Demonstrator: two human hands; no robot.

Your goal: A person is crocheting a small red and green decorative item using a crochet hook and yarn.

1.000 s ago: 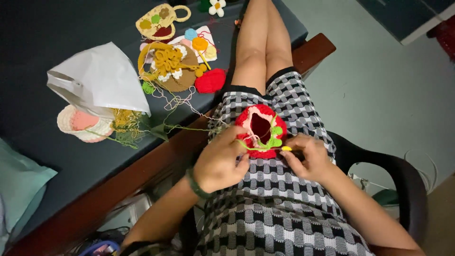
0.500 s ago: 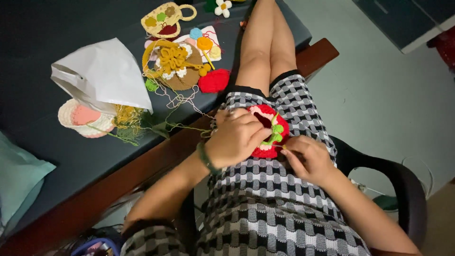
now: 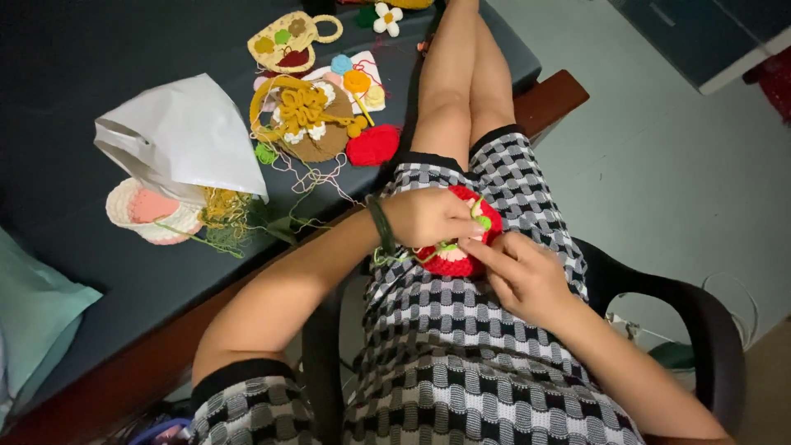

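dark table edge (image 3: 165, 272) left | lap: both hands (image 3: 424, 218) (image 3: 523, 276) grip red crochet piece (image 3: 453, 259)

Crochet piece (image 3: 457, 259) on lap, between left hand (image 3: 428, 218) and right hand (image 3: 523, 276). Left of it, on the table (image 3: 91, 49): paper bag (image 3: 185, 136), finished crochet pieces (image 3: 309, 115) behind it.

red crochet piece (image 3: 455, 257) | green trim | on lap, partly covered
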